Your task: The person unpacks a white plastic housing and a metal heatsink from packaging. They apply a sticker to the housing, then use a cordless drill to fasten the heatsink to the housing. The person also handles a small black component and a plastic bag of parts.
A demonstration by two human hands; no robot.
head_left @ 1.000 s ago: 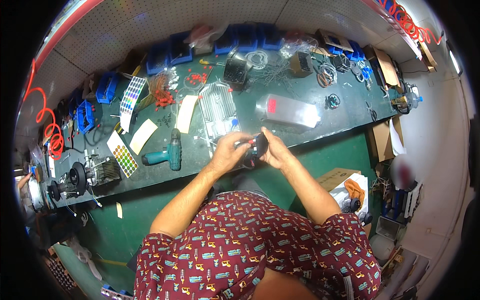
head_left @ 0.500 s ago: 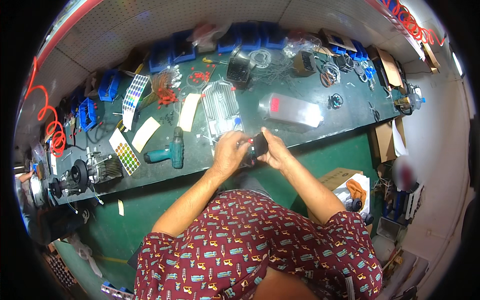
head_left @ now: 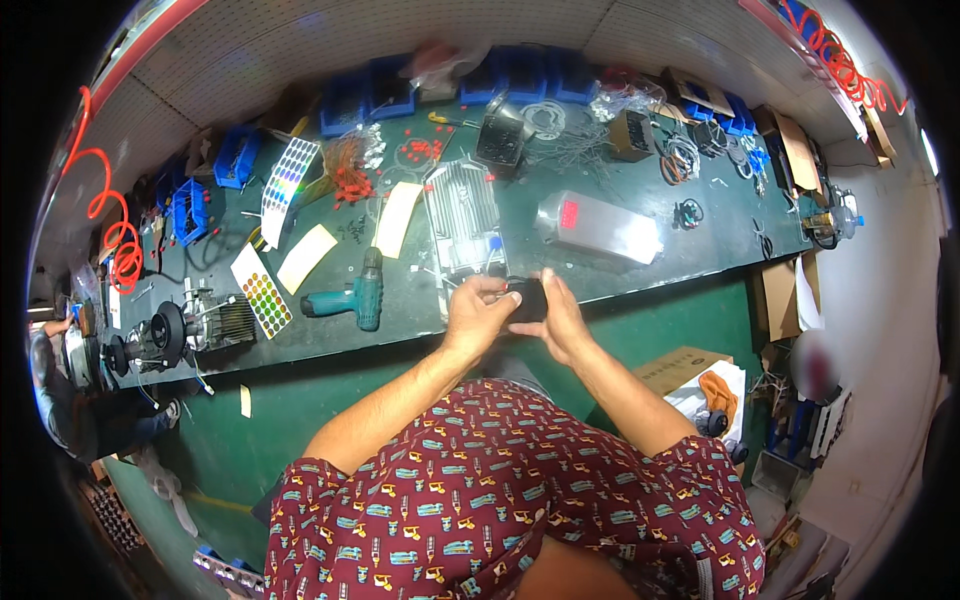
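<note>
Between my two hands, at the bench's front edge, is a small black box-like part (head_left: 527, 299). My left hand (head_left: 476, 316) grips its left side, thumb pressed on top and a bit of red at the fingertips. Along its right side lie the fingers of my right hand (head_left: 560, 318), closed against it; its underside is hidden. Just beyond my hands a finned silver metal housing (head_left: 464, 215) lies on the bench, with red caps at its far corners and a blue spot near its lower right.
A teal cordless drill (head_left: 368, 290) lies left of my hands, near sticker sheets (head_left: 262, 290). Right of the housing is a clear plastic-wrapped block (head_left: 605, 228). Blue bins (head_left: 390, 88) and cables line the back. A motor assembly (head_left: 220, 318) sits at the left end.
The black part has turned in my hands, so its broad dark face now shows more. My left thumb has moved onto it. The whole view has shifted slightly.
</note>
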